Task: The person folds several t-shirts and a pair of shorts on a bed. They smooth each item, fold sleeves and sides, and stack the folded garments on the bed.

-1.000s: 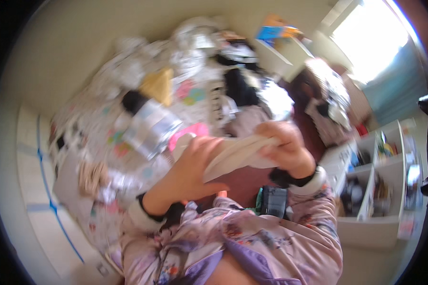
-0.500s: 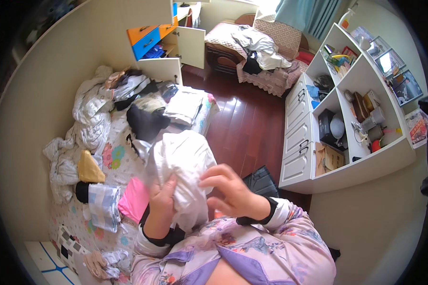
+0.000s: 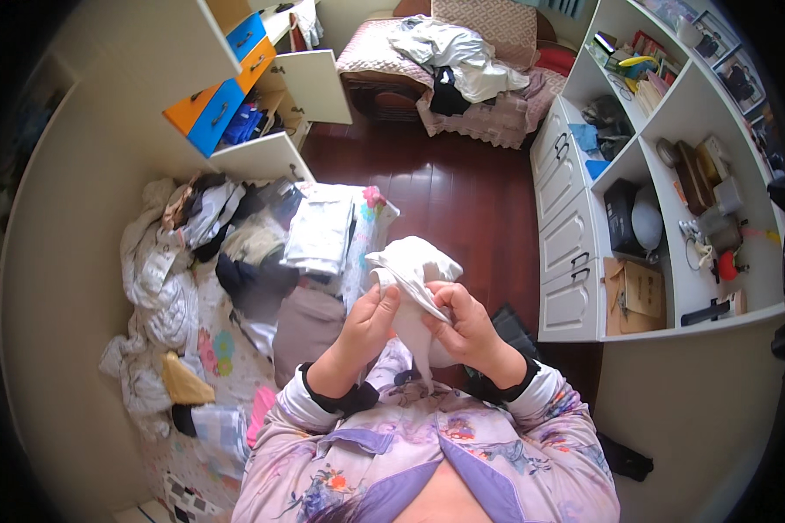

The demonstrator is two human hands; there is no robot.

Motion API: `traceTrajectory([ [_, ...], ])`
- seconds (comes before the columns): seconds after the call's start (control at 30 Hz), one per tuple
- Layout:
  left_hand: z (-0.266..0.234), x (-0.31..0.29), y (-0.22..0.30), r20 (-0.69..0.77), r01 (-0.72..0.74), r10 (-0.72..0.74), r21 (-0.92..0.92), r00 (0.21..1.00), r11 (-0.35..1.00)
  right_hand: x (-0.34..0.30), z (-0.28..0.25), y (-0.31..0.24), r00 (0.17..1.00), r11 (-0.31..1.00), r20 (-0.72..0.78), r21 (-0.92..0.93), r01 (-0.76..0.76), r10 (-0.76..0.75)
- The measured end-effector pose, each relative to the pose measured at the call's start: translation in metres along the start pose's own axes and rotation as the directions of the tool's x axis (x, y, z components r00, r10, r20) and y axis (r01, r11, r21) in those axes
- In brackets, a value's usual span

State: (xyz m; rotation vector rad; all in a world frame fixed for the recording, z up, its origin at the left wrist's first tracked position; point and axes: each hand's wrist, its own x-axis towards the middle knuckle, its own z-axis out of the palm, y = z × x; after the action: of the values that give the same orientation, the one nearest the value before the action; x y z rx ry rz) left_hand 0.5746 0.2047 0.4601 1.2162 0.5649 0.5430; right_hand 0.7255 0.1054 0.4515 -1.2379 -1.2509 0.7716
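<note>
Bunched in front of my body is a white garment (image 3: 414, 264), which hangs down between my arms; its kind cannot be made out. My left hand (image 3: 365, 338) pinches its left edge between thumb and fingers. On the other side my right hand (image 3: 471, 327) grips a fold of the same cloth. A grey-brown garment (image 3: 308, 336) lies on the bed to the left of my left hand. Beyond it sits a stack of folded white clothes (image 3: 319, 228), with a crumpled dark garment (image 3: 251, 281) beside it.
The bed also carries a rumpled white quilt (image 3: 161, 305), a yellow cloth (image 3: 187, 379), a pink cloth (image 3: 260, 414) and a folded checked garment (image 3: 222, 440). White shelves (image 3: 615, 253) stand right. A couch (image 3: 384, 57) with clothes and an open cabinet door (image 3: 314, 83) are farther off.
The white garment has moved right and is more gathered, uncovering the grey-brown garment. My right hand, apart with spread fingers before, now grips the cloth. The view has shifted.
</note>
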Motion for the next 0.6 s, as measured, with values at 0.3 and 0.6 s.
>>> traceTrajectory([
  [0.3, -0.105, 0.181, 0.062, -0.301, -0.061, 0.081, 0.073, 0.950, 0.995, 0.144, -0.125, 0.066, 0.852, 0.994, -0.516, -0.010, -0.113, 0.091],
  [0.6, -0.138, 0.393, 0.098, -0.312, -0.301, 0.283, -0.009, 0.907, 0.954, 0.266, -0.299, 0.124, 0.701, 0.878, -0.709, -0.385, -0.286, -0.082],
])
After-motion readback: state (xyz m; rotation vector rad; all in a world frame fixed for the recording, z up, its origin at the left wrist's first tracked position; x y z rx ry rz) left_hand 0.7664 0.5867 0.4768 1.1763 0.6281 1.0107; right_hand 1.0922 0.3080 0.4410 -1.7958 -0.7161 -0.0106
